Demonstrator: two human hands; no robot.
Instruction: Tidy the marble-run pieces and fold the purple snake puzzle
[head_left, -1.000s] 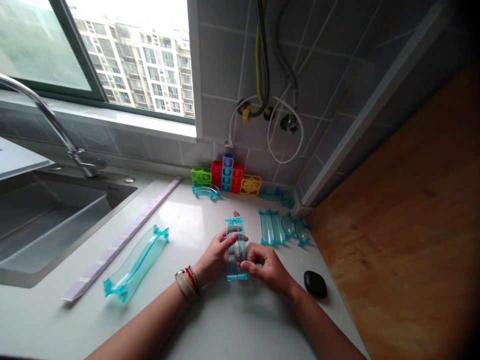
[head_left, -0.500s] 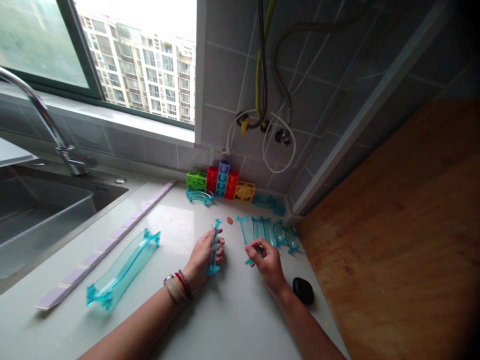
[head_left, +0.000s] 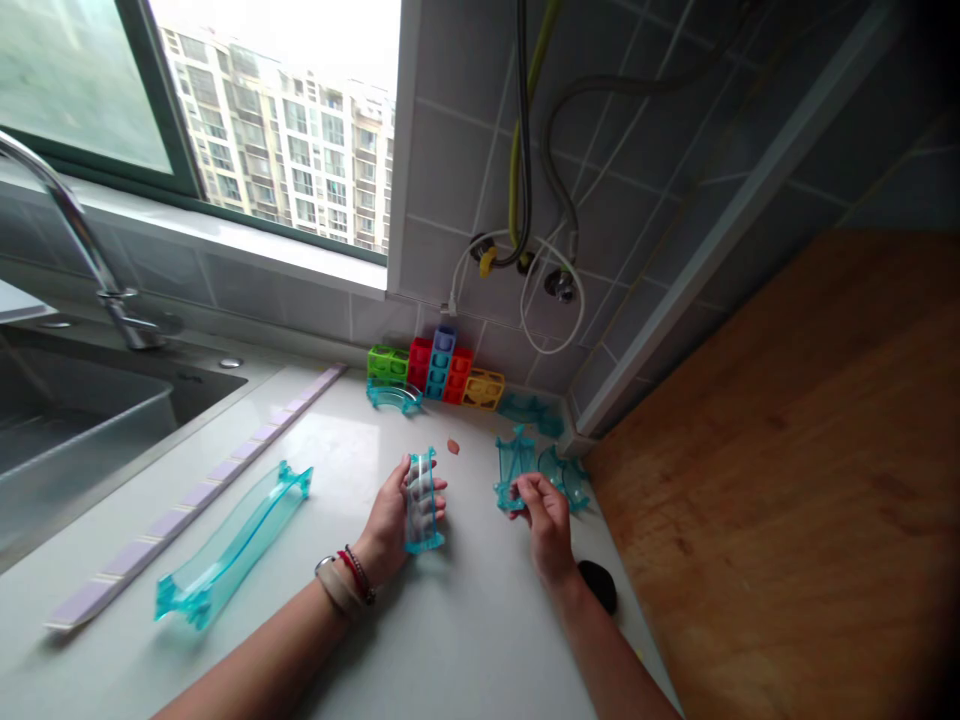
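My left hand (head_left: 393, 520) is closed around the edge of a short, see-through teal track piece (head_left: 421, 505), its fingers showing through the plastic. To the right, my right hand (head_left: 547, 515) pinches the near end of another teal track piece (head_left: 514, 460). That piece seems to overlap a similar one; how they lie is hard to make out. Curved teal track pieces (head_left: 564, 475) sit just beyond the right hand. A long teal track piece (head_left: 236, 540) rests on the counter left of my left hand.
A row of coloured blocks (head_left: 439, 372) stands against the wall, a curved teal piece (head_left: 394, 396) before it. A lilac strip (head_left: 195, 500) runs beside the sink (head_left: 157, 425). A small reddish bit (head_left: 453, 447) and a black object (head_left: 598, 585) lie on the counter (head_left: 480, 640).
My left hand has turned its track piece so the broad face shows. My right hand has moved slightly right, bringing its piece over or against the neighbouring one.
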